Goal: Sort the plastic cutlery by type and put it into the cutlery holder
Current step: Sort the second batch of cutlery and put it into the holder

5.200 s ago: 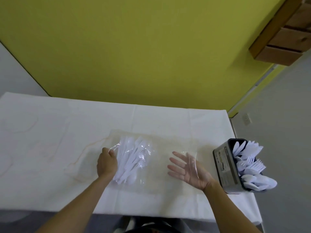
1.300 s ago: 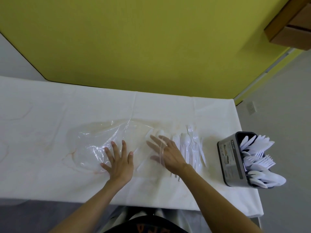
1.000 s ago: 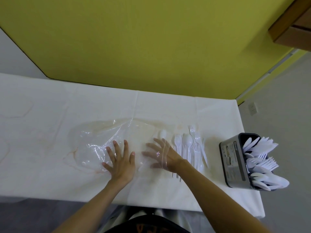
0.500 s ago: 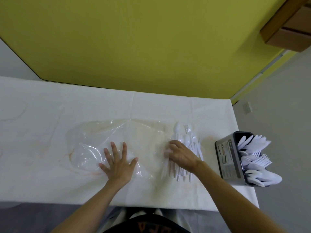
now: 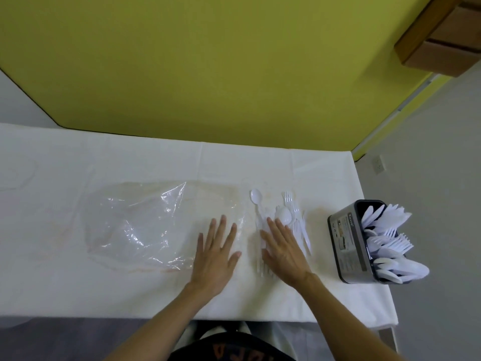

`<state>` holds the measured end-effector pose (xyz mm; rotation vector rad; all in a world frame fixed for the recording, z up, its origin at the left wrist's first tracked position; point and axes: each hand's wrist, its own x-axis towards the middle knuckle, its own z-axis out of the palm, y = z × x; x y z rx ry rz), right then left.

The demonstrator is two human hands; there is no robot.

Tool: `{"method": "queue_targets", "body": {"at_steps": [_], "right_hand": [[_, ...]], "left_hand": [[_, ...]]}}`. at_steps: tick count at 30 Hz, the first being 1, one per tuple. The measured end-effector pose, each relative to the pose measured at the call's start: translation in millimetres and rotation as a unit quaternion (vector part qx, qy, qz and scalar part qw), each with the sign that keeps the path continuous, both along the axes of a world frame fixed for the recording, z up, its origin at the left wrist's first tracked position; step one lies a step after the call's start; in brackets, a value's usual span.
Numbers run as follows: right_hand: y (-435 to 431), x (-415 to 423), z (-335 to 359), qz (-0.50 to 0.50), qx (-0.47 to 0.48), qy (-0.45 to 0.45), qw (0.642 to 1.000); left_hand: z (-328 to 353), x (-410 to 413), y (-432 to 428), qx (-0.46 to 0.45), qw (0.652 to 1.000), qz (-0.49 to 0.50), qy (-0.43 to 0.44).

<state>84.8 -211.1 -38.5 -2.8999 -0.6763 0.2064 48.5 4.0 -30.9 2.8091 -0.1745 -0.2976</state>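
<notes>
1. The cutlery (image 5: 296,222) lies in a low heap on the table (image 5: 78,282), partly under the right hand (image 5: 283,251) and partly just beyond its fingertips. I judge it is spread flat there so the types can be told apart before anything goes into the holder (image 5: 347,246).
2. One spoon (image 5: 255,196) lies apart, beyond the gap between the two hands, with its bowl pointing away from the person. Fork tines show just beyond the right fingertips.
3. The holder stands to the right of the right hand, near the table's right edge. It already carries knives at its far end, forks in the middle and spoons at the near end, so the sorting pattern is set.
4. The bag (image 5: 135,225), clear and empty, lies flat to the left of the left hand (image 5: 214,256). Its right edge seems to run under that hand's fingers, though the film is hard to trace there.
5. The right hand is flat and palm down, fingers straight and slightly spread. It presses on the handles of the heap and grips nothing.
6. The left hand is likewise flat and palm down, fingers fanned. It rests on the table beside the heap and holds nothing; I judge it steadies the bag.
</notes>
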Motion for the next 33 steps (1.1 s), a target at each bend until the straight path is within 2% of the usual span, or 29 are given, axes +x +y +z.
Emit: {"method": "queue_targets", "body": {"at_steps": [5,7,9,12,14,16,18,19,22,25,27,29,31,33], "right_hand": [[13,-12,-7,0.042,-0.019,-0.042,0.998],[11,-15,-4,0.019,-0.004,-0.066,0.998],[4,-14,3,-0.116,0.017,-0.079,0.99],[-13,-9,14,-0.366,0.06,-0.045,0.928],[-20,-6,17,-0.412,0.056,0.014,0.909],[-22,-6,16,-0.38,0.049,0.033,0.923],[-19,-7,16,-0.348,0.066,0.02,0.935],[-16,-8,16,-0.335,0.074,0.013,0.939],[-4,-15,14,-0.285,0.097,-0.001,0.953],[-4,-19,13,-0.208,0.133,-0.015,0.969],[-9,-17,15,-0.198,0.17,0.005,0.965],[-16,-13,17,-0.3,0.229,0.028,0.926],[-27,-7,18,-0.435,0.258,0.019,0.863],[-41,-2,16,-0.516,0.274,0.046,0.811]], "left_hand": [[-7,1,28,0.054,0.992,0.077,0.085],[-5,6,47,0.06,0.985,0.117,0.113],[-6,7,59,0.052,0.983,0.136,0.108],[-9,7,49,0.031,0.991,0.127,0.034],[-6,7,31,0.01,0.997,0.073,-0.008],[-3,9,8,-0.025,0.999,-0.008,-0.023],[2,10,-16,-0.048,0.995,-0.083,-0.002],[4,12,-25,-0.046,0.993,-0.113,0.011],[7,14,-43,-0.009,0.981,-0.19,-0.031],[12,13,-46,0.038,0.977,-0.204,-0.038],[7,11,-44,0.044,0.977,-0.203,-0.04],[-4,8,-42,0.04,0.978,-0.197,-0.046],[-15,4,-41,0.03,0.982,-0.182,-0.038],[-14,2,-45,0.016,0.986,-0.165,-0.022]]}}
